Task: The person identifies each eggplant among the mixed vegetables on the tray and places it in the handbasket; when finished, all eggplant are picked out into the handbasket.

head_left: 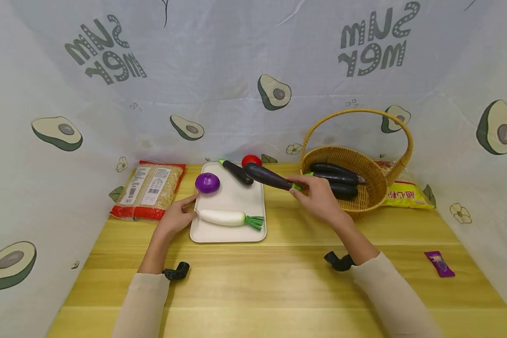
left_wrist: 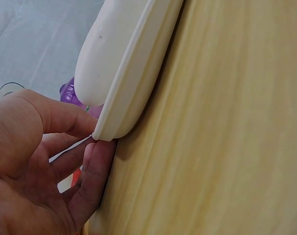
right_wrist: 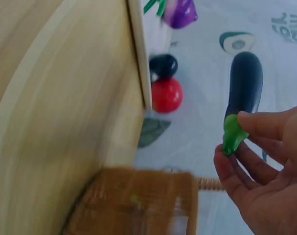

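My right hand (head_left: pixel 318 195) pinches a dark eggplant (head_left: pixel 267 175) by its green stem end, holding it in the air between the basket and the white tray (head_left: pixel 232 238). In the right wrist view this eggplant (right_wrist: pixel 246 81) points away from the fingers. My left hand (head_left: pixel 176 217) grips the tray's left rim, thumb above and fingers against its side in the left wrist view. On the tray lie a white radish (head_left: pixel 221 217) with green leaves, a purple onion (head_left: pixel 207 183), another eggplant (head_left: pixel 235 172) and a red tomato (head_left: pixel 251 161), partly hidden by the held eggplant.
A wicker basket (head_left: pixel 376 188) with a tall handle stands at the right, with eggplants inside. Behind it lies a yellow and red packet (head_left: pixel 405 195). A bag of grain (head_left: pixel 149 190) lies left of the tray; a small purple packet (head_left: pixel 440 264) is at the right.
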Demonstrator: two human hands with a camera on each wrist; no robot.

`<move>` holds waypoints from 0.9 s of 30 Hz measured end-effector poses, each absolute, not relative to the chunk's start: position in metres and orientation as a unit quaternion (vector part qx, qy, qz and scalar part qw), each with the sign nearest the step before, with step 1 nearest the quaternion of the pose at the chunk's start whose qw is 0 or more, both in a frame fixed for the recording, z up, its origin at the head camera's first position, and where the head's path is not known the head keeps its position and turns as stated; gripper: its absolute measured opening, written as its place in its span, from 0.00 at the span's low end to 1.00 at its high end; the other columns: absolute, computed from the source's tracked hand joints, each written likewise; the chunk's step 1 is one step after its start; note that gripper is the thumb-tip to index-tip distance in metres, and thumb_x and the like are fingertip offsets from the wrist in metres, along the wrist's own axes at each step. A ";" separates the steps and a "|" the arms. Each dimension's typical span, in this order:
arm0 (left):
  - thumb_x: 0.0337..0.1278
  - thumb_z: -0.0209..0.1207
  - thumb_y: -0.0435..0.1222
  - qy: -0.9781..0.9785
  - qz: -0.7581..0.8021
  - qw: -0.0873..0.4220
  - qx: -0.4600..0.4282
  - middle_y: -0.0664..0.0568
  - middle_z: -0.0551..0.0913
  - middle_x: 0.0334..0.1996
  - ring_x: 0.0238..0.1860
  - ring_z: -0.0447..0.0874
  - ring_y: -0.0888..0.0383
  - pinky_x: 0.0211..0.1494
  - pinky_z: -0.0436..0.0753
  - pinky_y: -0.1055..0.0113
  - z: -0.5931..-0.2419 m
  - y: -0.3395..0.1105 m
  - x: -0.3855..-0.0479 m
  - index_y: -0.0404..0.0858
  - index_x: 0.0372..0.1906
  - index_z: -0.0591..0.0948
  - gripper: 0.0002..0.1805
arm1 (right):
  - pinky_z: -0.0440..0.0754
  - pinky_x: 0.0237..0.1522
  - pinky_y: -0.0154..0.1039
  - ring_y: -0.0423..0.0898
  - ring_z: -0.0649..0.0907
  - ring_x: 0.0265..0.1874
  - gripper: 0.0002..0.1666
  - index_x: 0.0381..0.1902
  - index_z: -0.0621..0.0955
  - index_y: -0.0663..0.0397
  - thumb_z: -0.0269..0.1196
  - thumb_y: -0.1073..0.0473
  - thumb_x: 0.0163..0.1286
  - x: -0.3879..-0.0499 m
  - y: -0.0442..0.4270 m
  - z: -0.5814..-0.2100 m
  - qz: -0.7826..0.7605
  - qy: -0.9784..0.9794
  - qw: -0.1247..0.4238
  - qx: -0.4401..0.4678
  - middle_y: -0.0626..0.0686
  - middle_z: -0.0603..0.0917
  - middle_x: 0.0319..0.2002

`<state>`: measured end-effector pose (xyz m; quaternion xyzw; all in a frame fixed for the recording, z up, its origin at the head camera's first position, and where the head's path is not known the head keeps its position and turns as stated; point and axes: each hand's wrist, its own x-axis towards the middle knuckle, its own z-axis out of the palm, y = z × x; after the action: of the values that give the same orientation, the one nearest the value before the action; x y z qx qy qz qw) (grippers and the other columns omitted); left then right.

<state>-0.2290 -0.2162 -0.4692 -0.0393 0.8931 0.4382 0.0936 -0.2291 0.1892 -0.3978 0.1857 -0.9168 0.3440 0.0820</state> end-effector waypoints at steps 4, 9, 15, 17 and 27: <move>0.62 0.59 0.35 0.893 0.439 0.090 -0.038 0.44 0.78 0.42 0.30 0.68 0.56 0.32 0.68 0.67 -0.470 -0.215 -0.229 0.51 0.77 0.70 0.37 | 0.84 0.50 0.58 0.61 0.87 0.48 0.20 0.61 0.84 0.56 0.65 0.61 0.73 -0.224 0.221 -0.400 0.334 -0.924 0.079 0.168 0.63 0.86 0.55; 0.62 0.59 0.35 0.892 0.440 0.091 -0.040 0.41 0.78 0.51 0.31 0.68 0.56 0.33 0.68 0.66 -0.469 -0.215 -0.228 0.51 0.78 0.69 0.37 | 0.82 0.49 0.61 0.63 0.87 0.48 0.20 0.61 0.83 0.56 0.65 0.60 0.73 -0.221 0.260 -0.403 0.314 -0.936 0.075 0.137 0.64 0.86 0.56; 0.61 0.59 0.35 0.893 0.439 0.088 -0.040 0.43 0.79 0.49 0.31 0.67 0.55 0.32 0.68 0.66 -0.470 -0.216 -0.229 0.51 0.77 0.70 0.37 | 0.80 0.50 0.63 0.65 0.85 0.49 0.19 0.61 0.83 0.55 0.64 0.58 0.74 -0.214 0.300 -0.404 0.292 -0.947 0.061 0.120 0.66 0.86 0.54; 0.61 0.59 0.36 0.895 0.437 0.086 -0.040 0.44 0.78 0.42 0.29 0.67 0.56 0.31 0.67 0.67 -0.470 -0.216 -0.229 0.51 0.77 0.70 0.37 | 0.80 0.50 0.64 0.66 0.85 0.50 0.19 0.60 0.83 0.57 0.64 0.59 0.74 -0.213 0.310 -0.404 0.291 -0.947 0.060 0.119 0.67 0.85 0.54; 0.63 0.58 0.36 0.899 0.429 0.087 -0.036 0.41 0.76 0.59 0.39 0.70 0.51 0.38 0.69 0.64 -0.470 -0.216 -0.228 0.51 0.78 0.69 0.37 | 0.80 0.49 0.65 0.68 0.84 0.49 0.20 0.59 0.82 0.65 0.64 0.62 0.73 -0.214 0.343 -0.407 0.270 -0.955 0.040 0.112 0.71 0.82 0.56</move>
<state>-0.2282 -0.2160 -0.4698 -0.0357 0.8985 0.4287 0.0872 -0.2135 0.3433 -0.4069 0.1120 -0.9554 0.2702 0.0398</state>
